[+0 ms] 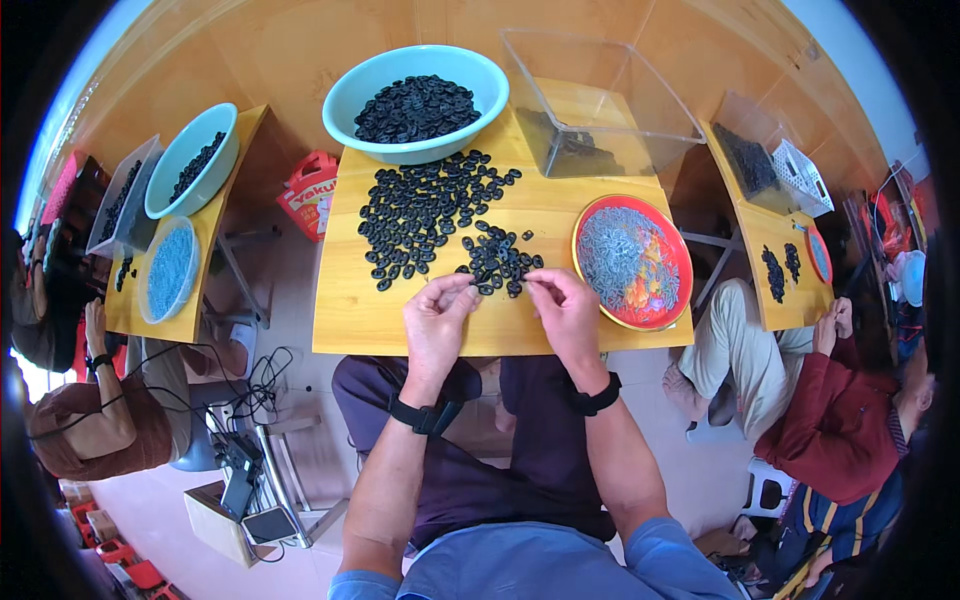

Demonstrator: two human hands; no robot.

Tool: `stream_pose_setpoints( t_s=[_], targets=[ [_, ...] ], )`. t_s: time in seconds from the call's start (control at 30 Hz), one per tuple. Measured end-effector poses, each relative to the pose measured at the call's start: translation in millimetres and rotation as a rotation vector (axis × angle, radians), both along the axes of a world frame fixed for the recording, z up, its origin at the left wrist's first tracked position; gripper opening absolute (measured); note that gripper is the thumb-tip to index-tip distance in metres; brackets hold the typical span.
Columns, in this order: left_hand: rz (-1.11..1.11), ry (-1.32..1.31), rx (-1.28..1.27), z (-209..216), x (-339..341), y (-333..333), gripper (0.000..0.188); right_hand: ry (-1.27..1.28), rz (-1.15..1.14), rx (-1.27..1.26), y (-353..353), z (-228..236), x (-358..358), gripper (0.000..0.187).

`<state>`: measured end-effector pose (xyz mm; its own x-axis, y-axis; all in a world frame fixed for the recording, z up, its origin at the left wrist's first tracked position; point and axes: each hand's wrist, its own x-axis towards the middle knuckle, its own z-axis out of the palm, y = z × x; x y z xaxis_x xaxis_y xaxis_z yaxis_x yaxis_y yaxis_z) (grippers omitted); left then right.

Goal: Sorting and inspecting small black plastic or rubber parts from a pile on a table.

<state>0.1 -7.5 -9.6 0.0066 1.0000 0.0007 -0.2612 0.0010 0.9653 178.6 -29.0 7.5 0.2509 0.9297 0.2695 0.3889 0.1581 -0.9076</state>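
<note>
My left hand (440, 318) is at the near side of a small pile of black oval pieces (495, 255). Its thumb and forefinger are pinched together; what they hold, if anything, is too small to tell. Across from it, my right hand (567, 312) also pinches with thumb and forefinger, at the pile's right edge, its contents hidden. Beyond the small pile spreads a larger heap of the same black ovals (410, 220). To the right of my right hand, a round red tray (668, 222) holds many small grey metal pieces.
A light-blue basin (345, 92) full of black ovals stands at the far left of the yellow table (400, 335). Behind the tray is a clear plastic bin (630, 110). People sit at tables on both sides; cables (262, 385) hang at the lower left.
</note>
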Motion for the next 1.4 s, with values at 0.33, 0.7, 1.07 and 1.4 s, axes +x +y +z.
stream_pose_setpoints(
  t_s=[0.33, 0.7, 1.07, 1.4],
  targets=[
    [0.143, -0.197, 0.023, -1, -3, 5, 0.013, -0.446, 0.102, 0.104, 5, 13, -22, 0.007],
    [0.031, -0.113, 0.032, 1, 1, 0, 0.014, -0.653, 0.136, -0.025, 8, 17, -36, 0.017],
    [-0.107, -0.06, -0.005, 2, -4, 2, 0.015, -0.133, 0.178, -0.022, -2, -2, -22, 0.019],
    [-0.118, -0.073, -0.04, 3, -4, 0, 0.014, 0.697, 0.158, -0.326, -1, 14, -14, 0.013]
  ],
)
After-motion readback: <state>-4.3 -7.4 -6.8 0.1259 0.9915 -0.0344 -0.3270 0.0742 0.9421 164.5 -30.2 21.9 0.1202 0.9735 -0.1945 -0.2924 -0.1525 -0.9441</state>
